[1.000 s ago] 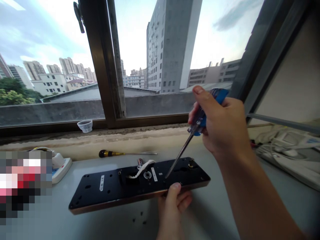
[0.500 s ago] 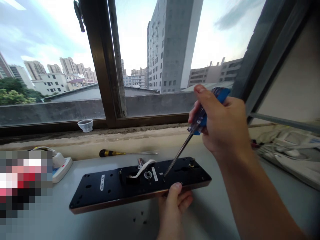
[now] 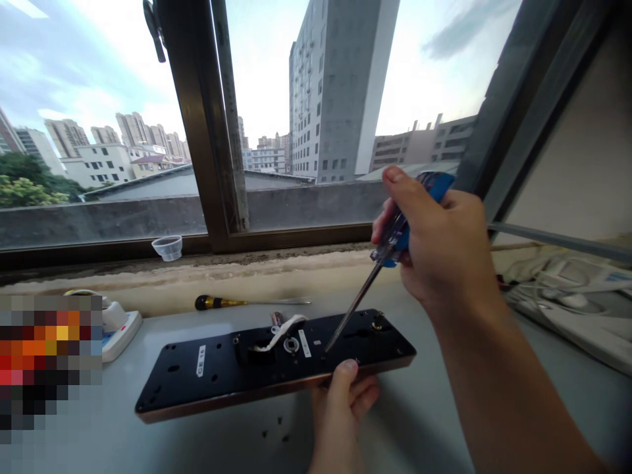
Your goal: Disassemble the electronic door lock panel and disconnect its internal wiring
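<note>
My right hand (image 3: 439,237) is wrapped round the blue and clear handle of a screwdriver (image 3: 363,293), whose shaft slants down to the left. Its tip meets, or comes very close to, the black back of a long door lock panel (image 3: 232,375) with copper-coloured sides. My left hand (image 3: 343,395) grips the panel's near edge, thumb on top and fingers underneath. From an opening in the panel rises a white cable (image 3: 284,334). A label (image 3: 201,361) reading "CE 16" is on its left part. Below the panel lie a few small dark screws (image 3: 279,420) on the table.
Behind the panel lies a second screwdriver (image 3: 217,302) with a yellow and black handle. A clear plastic cup (image 3: 168,247) stands on the window ledge. At left is a power strip (image 3: 123,336); tangled cables and white devices (image 3: 573,289) lie at right.
Hardly anything differs: the view shifts very slightly. Both hands keep their grips, and the screwdriver stays at the same spot on the panel.
</note>
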Motion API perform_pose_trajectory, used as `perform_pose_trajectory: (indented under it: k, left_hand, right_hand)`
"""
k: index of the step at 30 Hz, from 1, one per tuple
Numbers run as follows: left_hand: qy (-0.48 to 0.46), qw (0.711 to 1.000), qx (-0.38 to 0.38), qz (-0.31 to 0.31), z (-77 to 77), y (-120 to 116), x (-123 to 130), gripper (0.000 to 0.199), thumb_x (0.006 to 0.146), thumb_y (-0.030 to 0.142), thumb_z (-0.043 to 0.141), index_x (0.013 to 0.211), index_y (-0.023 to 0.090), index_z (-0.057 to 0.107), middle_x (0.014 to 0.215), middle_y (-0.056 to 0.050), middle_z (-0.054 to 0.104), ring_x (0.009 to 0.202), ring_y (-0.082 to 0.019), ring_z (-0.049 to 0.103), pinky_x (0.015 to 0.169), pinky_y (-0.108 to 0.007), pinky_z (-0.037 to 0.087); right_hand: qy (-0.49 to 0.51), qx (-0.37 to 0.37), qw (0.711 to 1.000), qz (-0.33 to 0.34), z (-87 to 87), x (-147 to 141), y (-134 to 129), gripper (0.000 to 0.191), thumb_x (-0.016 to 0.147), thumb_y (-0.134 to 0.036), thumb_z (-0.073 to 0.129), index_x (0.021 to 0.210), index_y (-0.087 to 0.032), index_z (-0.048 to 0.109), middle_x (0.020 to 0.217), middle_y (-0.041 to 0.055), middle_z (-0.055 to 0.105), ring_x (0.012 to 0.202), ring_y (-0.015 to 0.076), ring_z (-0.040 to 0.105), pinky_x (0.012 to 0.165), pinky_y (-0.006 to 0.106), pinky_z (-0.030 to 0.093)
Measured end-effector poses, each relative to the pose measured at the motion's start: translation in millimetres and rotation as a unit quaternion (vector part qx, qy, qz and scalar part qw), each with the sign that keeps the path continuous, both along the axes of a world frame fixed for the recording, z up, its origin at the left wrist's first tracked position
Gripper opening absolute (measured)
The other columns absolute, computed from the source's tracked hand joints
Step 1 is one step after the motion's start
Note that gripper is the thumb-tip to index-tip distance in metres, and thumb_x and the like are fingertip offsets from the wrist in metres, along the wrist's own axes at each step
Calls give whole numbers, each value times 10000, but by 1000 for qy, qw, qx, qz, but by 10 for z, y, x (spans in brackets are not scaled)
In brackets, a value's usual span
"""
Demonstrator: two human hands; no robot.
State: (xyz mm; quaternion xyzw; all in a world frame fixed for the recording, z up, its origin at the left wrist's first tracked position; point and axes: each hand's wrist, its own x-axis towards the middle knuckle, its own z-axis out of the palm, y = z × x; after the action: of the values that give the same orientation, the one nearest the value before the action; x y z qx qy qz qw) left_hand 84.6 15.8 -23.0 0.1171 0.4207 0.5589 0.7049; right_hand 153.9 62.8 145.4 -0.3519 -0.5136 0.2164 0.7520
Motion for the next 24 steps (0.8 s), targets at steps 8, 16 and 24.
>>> perform_pose_trajectory:
  k: [8, 16, 24]
  left_hand:
    - [-9, 999, 35, -6, -22, -32, -8, 319, 678, 272, 616, 940, 112, 530, 796, -103, 679, 715, -217, 652, 718, -328, 499]
    - [-12, 1000, 17, 8, -26, -23, -3, 373, 628, 268, 662, 938, 113, 527, 785, -101, 674, 700, -232, 653, 728, -352, 495]
    - [-2, 1000, 14, -7, -29, -4, -4, 278, 668, 259, 623, 900, 127, 547, 776, -84, 678, 694, -213, 655, 726, -331, 502]
  right_hand:
    - [10, 7, 1000, -15, 13, 34, 11, 384, 729, -392, 637, 472, -160, 471, 408, -19, 436, 347, 81, 434, 244, 147, 249]
    - [6, 7, 1000, -10, -1, 29, 14, 379, 727, -407, 640, 488, -156, 486, 413, -15, 456, 346, 81, 434, 260, 151, 263]
    - [-7, -9, 1000, -11, -7, 11, 10, 399, 719, -429, 641, 475, -155, 482, 411, -10, 460, 338, 79, 429, 262, 151, 265]
